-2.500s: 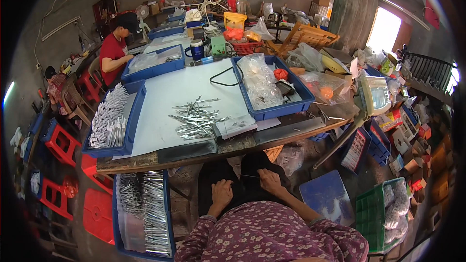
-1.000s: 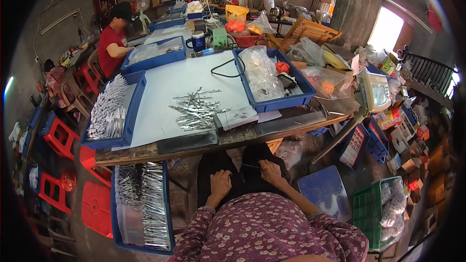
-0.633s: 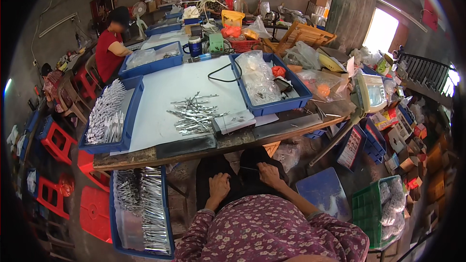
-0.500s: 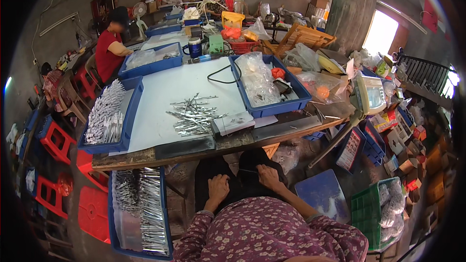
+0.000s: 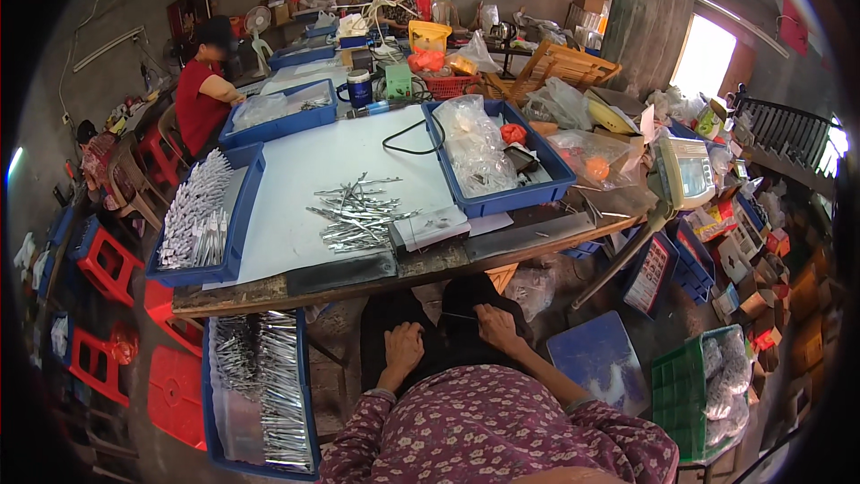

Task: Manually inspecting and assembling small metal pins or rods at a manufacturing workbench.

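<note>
My left hand rests on my left thigh with its fingers curled inward. Whatever those fingers may hold is hidden. On the other thigh lies my right hand, closed on a thin pale rod that sticks out toward the left. Beyond the table edge, a loose pile of slim silvery metal parts lies on a white sheet. Similar long metal parts fill a blue tray low at my left. White-ended pieces stand packed in another blue tray on the table.
A blue tray with clear plastic bags stands on the table's right. Further back are a dark blue mug and a person in red. Red stools are at the left; a green crate holds bags at the right.
The view has shifted very slightly. Both my hands stay on my thighs, and the parts on the table lie as before.
</note>
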